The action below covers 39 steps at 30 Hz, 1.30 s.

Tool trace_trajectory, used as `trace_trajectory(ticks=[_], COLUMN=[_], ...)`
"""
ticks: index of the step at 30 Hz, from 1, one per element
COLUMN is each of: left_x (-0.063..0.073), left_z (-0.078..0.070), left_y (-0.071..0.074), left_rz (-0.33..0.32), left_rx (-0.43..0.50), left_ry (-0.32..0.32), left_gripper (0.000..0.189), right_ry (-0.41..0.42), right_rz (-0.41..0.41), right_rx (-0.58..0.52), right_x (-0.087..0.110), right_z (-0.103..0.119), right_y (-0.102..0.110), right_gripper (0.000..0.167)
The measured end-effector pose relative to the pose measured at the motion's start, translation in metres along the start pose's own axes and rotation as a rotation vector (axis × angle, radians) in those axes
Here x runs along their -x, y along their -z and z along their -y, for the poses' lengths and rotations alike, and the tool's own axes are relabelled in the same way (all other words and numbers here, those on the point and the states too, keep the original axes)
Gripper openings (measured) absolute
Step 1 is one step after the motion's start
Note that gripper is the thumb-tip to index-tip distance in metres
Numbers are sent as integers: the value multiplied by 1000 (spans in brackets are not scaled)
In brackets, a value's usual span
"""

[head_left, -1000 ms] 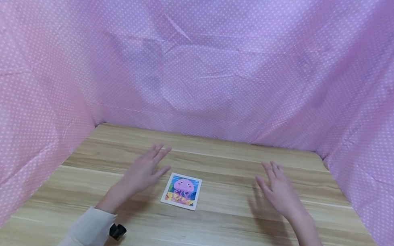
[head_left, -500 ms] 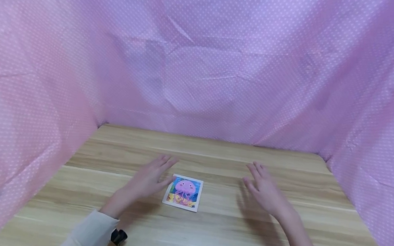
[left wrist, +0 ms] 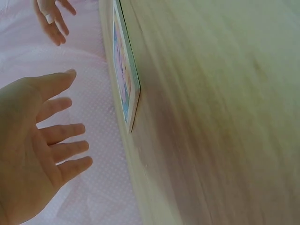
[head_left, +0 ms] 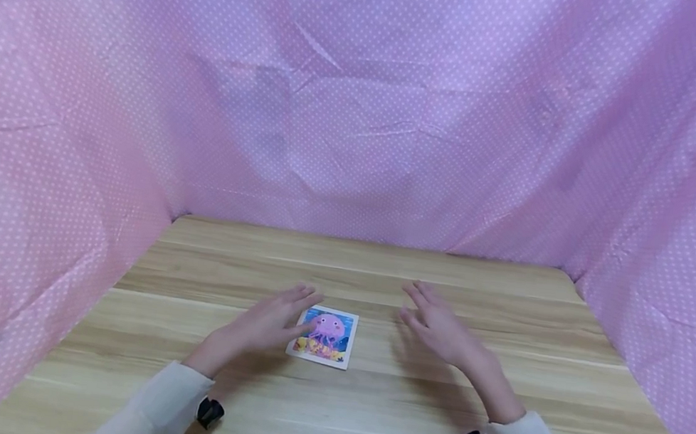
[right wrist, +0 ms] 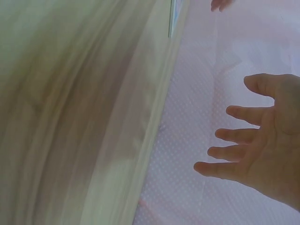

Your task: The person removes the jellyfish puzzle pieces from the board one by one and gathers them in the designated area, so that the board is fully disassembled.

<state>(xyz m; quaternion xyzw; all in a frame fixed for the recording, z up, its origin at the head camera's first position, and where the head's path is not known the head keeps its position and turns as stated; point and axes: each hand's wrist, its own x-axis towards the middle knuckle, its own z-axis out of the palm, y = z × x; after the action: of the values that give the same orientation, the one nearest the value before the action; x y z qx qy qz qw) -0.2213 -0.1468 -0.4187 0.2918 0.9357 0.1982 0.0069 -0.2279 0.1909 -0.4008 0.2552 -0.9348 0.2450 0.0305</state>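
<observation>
A square picture puzzle [head_left: 327,340] with a pink jellyfish on a blue sea scene and a pale border lies flat on the wooden table. My left hand [head_left: 265,322] hovers over its left edge, fingers spread and fairly straight, holding nothing. In the left wrist view the puzzle [left wrist: 124,75] is seen edge-on, apart from the left hand [left wrist: 33,145]. My right hand [head_left: 441,328] is in the air to the right of the puzzle, fingers extended and holding nothing. The right wrist view shows that hand [right wrist: 262,140] with its fingers apart and only a corner of the puzzle [right wrist: 173,18].
The wood-grain table [head_left: 363,419] reaches back to a pink polka-dot cloth [head_left: 369,141] that hangs behind and on both sides. Black devices [head_left: 210,413] sit at the cuffs of both light sleeves.
Both hands have moved inward: the left to the right, until it overlaps the puzzle's edge in view, and the right to the left. The puzzle stays in place.
</observation>
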Motion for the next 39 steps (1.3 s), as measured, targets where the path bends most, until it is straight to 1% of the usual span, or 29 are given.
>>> trace_trajectory(ticks=[5, 11, 18, 22, 27, 30, 34, 39], left_x=[2, 3, 4, 4, 5, 5, 3, 2], left_z=[0, -1, -2, 0, 1, 0, -4, -6], left_y=[0, -3, -5, -5, -7, -8, -7, -8], left_rz=[51, 118, 183, 200, 219, 215, 211, 229], left_rx=[40, 43, 56, 55, 62, 74, 77, 75], left_ry=[1, 16, 30, 28, 27, 25, 26, 14], left_gripper=[57, 56, 57, 56, 58, 61, 61, 60], right_ry=[16, 30, 66, 70, 106, 130, 134, 164], right_rz=[36, 85, 114, 134, 172, 187, 210, 230], right_rx=[6, -20, -71, -91, -132, -148, -160, -176], right_x=[-8, -19, -29, -33, -38, -42, -46, -52], right_z=[10, 19, 26, 28, 31, 34, 36, 38], right_y=[-10, -21, -28, -33, -39, -41, -43, -47], right_gripper=[57, 56, 51, 51, 51, 50, 51, 50])
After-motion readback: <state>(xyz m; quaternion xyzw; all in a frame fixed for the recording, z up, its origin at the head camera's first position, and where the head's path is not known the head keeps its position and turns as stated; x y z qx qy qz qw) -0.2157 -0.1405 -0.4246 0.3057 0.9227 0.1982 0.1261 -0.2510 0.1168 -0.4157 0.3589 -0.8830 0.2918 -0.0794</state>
